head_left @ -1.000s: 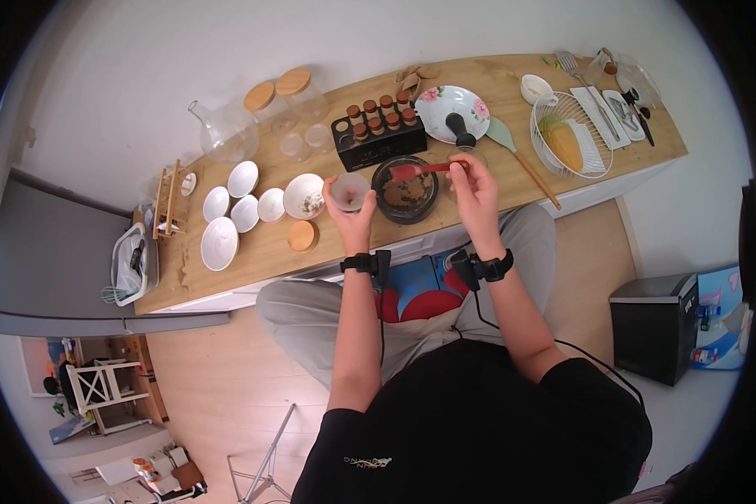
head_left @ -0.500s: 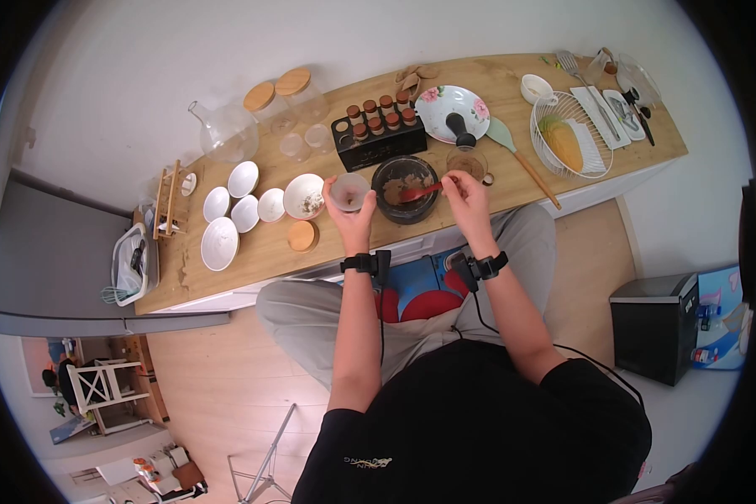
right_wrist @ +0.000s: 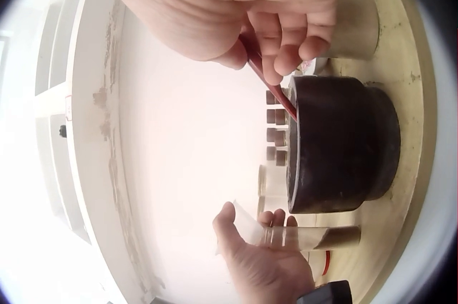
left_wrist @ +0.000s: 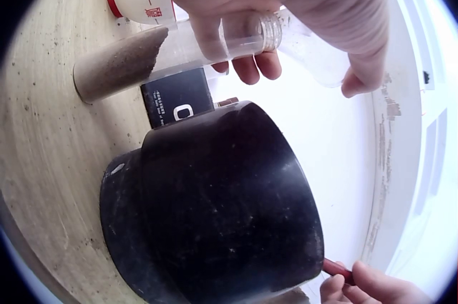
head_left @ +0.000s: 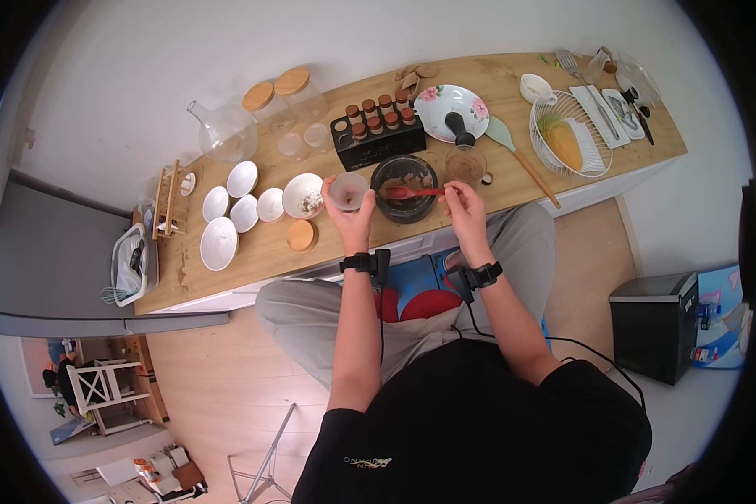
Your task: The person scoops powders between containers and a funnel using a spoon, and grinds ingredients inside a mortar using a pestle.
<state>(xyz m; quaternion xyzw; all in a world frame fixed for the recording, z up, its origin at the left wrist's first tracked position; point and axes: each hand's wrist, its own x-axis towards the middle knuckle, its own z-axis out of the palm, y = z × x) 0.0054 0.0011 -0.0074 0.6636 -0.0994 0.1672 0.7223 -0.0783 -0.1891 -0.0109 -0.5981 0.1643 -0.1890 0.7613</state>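
In the head view, my left hand grips a clear vessel with a translucent funnel-like piece at its mouth. The left wrist view shows this tube lying sideways in the picture, brown powder at its bottom and a threaded neck at the fingers. My right hand pinches the handle of a red spoon or spatula, whose head lies within the black mortar among brown powder. Seen from the right wrist, the red handle slants from the fingers over the mortar's rim.
A black rack of brown-capped bottles stands behind the mortar. White bowls and a wooden lid are to the left. Right of the mortar are a jar of powder, a floral plate and a green spatula.
My right hand has moved toward me, and the red tool's head has dipped from above the mortar into it. The powder looks pushed toward the far side. My left hand stays in place.
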